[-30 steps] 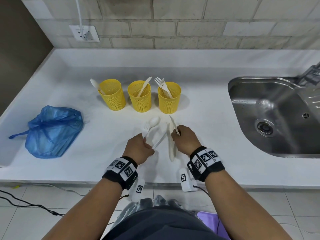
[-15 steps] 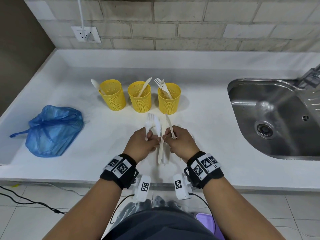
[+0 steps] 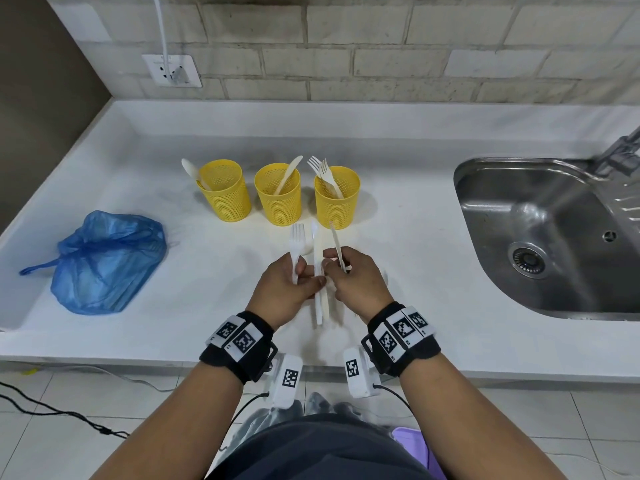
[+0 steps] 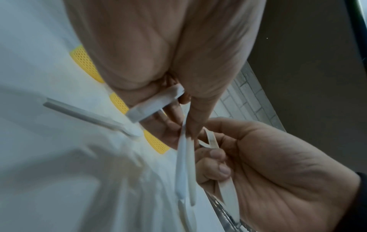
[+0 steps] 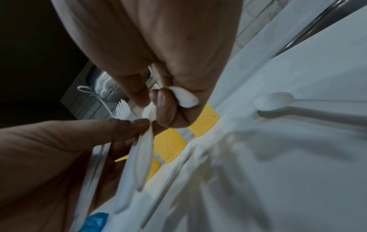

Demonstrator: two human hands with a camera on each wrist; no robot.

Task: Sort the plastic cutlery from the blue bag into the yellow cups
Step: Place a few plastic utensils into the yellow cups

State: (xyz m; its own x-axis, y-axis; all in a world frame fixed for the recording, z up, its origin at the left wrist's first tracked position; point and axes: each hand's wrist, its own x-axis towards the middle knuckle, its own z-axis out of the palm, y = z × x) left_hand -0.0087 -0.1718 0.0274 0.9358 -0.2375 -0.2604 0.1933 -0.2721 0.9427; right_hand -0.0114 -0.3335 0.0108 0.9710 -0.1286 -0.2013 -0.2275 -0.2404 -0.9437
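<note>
Both hands lifted slightly; L hand [image 3: 289, 289] fingers pinch fork [image 3: 296, 249], R hand [image 3: 358, 284] fingers pinch knife [image 3: 337, 245].

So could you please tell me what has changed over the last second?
Both hands rose off the counter and closed together: the left hand now holds its fork upright, the right hand its knife. Cups and blue bag stayed put.

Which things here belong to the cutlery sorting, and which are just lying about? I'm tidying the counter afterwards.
Part of the job:
blue bag
three yellow cups, already holding a spoon, a knife and forks
white fork in the left hand
cutlery piece in the right hand
two pieces pinched between both hands

Just there:
sink
wall socket
floor cable
</note>
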